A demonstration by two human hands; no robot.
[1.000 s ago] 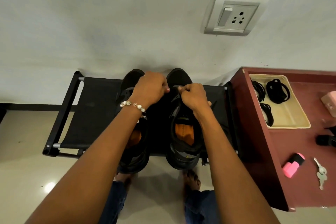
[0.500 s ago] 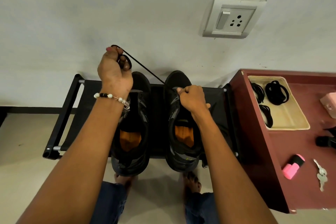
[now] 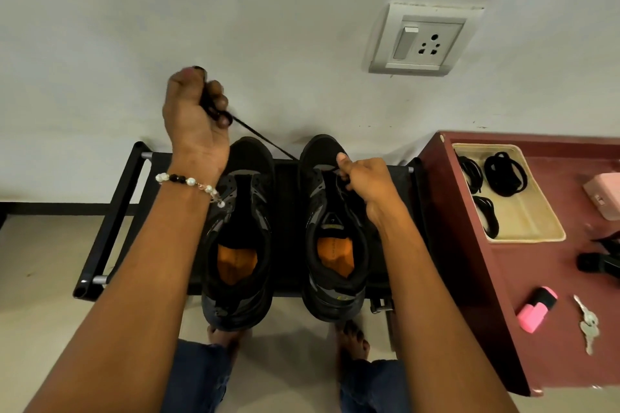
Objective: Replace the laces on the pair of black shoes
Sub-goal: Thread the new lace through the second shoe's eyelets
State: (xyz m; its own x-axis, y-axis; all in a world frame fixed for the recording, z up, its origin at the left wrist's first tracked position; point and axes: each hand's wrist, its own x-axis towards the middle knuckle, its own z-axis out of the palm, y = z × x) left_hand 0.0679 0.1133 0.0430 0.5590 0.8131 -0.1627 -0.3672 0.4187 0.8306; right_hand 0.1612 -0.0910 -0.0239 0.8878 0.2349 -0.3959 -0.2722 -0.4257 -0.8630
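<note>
Black rack (image 3: 110,228) against the wall carried both black shoes (image 3: 240,235), heels nearest me. My left hand (image 3: 193,117), raised over the left shoe's toe, gripped the lace (image 3: 265,141), which ran taut to the right shoe (image 3: 335,231); a second earlier that hand lay low, beside my right hand (image 3: 367,183), which pinched the right shoe's upper near the toe. I judged the old lace nearly drawn out. Laces (image 3: 503,174) waited in the tray (image 3: 533,231), far right.
</note>
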